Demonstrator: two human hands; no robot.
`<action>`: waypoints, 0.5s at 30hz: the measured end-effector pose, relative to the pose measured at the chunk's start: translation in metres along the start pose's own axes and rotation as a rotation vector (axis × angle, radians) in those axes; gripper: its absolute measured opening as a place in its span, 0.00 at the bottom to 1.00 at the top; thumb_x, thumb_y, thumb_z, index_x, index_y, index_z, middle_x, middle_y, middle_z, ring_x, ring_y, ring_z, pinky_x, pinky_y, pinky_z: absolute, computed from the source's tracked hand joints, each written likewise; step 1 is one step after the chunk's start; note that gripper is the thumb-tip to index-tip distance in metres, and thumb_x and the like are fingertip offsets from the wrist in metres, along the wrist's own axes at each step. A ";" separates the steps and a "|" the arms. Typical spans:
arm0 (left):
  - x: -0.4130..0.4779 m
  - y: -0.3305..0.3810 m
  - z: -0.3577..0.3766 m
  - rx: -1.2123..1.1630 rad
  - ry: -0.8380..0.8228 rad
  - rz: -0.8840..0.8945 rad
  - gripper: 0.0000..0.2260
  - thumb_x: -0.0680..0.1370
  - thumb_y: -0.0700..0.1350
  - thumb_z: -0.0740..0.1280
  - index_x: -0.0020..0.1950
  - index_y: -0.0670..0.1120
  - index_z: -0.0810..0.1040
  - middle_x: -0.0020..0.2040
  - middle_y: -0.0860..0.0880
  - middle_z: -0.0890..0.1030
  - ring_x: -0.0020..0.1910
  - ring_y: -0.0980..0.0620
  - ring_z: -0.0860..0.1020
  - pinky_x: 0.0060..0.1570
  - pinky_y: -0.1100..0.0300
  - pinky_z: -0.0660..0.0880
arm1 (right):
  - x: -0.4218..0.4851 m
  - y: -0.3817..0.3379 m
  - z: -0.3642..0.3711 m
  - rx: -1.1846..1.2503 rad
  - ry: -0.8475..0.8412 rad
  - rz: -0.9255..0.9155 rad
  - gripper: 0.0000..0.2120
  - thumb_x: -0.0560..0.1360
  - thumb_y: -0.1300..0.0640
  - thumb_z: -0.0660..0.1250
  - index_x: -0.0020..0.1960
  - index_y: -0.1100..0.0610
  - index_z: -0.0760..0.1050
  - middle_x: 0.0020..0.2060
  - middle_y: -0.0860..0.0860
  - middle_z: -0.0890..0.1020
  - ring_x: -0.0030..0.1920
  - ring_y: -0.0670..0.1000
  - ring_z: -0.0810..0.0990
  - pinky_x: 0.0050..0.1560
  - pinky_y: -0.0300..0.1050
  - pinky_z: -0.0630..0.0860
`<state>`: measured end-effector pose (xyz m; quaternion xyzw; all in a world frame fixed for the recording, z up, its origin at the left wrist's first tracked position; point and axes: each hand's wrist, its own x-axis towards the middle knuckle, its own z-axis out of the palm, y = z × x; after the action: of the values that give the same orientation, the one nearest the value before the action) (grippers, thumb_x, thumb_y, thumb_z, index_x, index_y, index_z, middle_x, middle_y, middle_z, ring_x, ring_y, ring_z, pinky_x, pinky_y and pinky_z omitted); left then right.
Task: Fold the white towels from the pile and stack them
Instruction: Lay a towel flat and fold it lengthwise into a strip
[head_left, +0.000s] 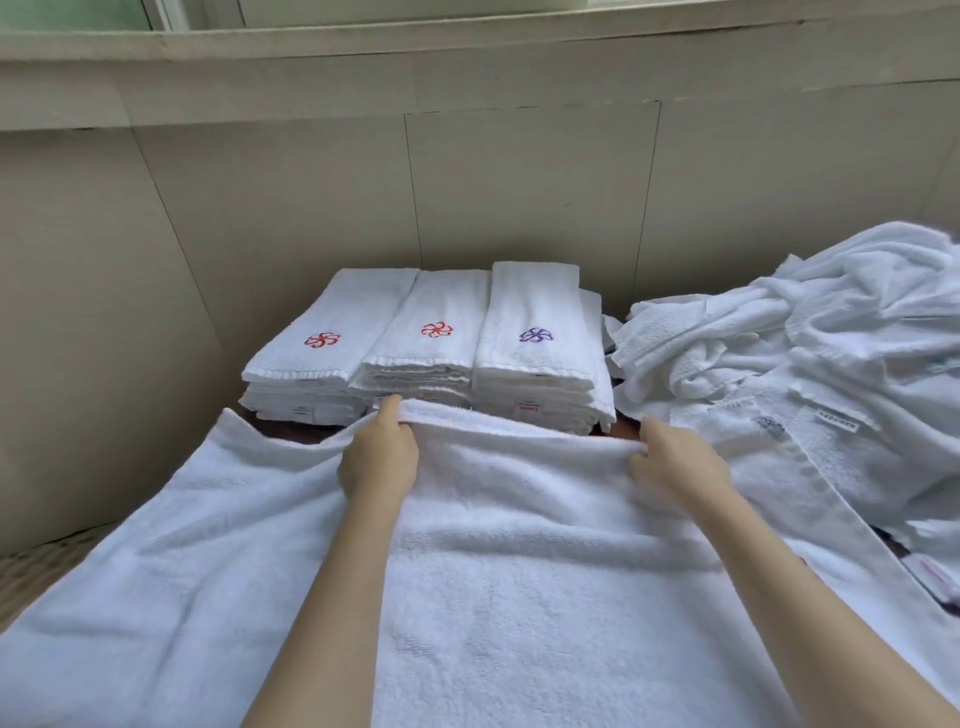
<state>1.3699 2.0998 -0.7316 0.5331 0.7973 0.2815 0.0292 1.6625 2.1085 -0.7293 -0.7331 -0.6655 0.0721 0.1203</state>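
A large white towel (493, 571) lies spread across the surface in front of me. My left hand (379, 457) pinches its far edge near the middle, the fingers curled over the hem. My right hand (675, 462) grips the same far edge further right. Behind the towel stand three side-by-side stacks of folded white towels (431, 353), each topped with an embroidered pinwheel mark, two red and one purple. An unfolded pile of white towels (805, 353) heaps up at the right.
A beige panelled wall (467, 182) rises directly behind the stacks, with a window ledge above. The spread towel's left side hangs over the surface edge toward a patterned floor (31, 571). Labelled hems (836, 423) show in the pile at the right.
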 end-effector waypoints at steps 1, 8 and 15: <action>-0.002 0.000 0.000 -0.005 -0.004 -0.015 0.20 0.82 0.44 0.51 0.73 0.54 0.63 0.57 0.43 0.79 0.52 0.40 0.76 0.42 0.54 0.69 | -0.001 -0.001 -0.003 0.047 0.072 0.023 0.04 0.74 0.59 0.57 0.47 0.58 0.61 0.51 0.59 0.77 0.51 0.60 0.75 0.41 0.47 0.66; -0.001 -0.009 -0.005 -0.158 -0.072 -0.039 0.19 0.82 0.48 0.55 0.73 0.47 0.64 0.66 0.36 0.72 0.65 0.36 0.68 0.62 0.49 0.65 | -0.012 -0.009 -0.017 0.501 0.338 0.018 0.07 0.75 0.66 0.53 0.49 0.58 0.56 0.39 0.65 0.74 0.41 0.65 0.73 0.38 0.51 0.63; -0.012 -0.059 -0.022 0.010 -0.242 -0.052 0.27 0.81 0.50 0.59 0.77 0.45 0.56 0.74 0.43 0.64 0.71 0.41 0.62 0.67 0.47 0.64 | -0.039 0.024 -0.014 0.126 0.078 0.023 0.15 0.76 0.58 0.61 0.62 0.57 0.66 0.55 0.62 0.69 0.54 0.64 0.72 0.55 0.52 0.71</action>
<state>1.3185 2.0646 -0.7445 0.5426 0.8028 0.2102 0.1300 1.6851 2.0664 -0.7249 -0.7338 -0.6461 0.0869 0.1913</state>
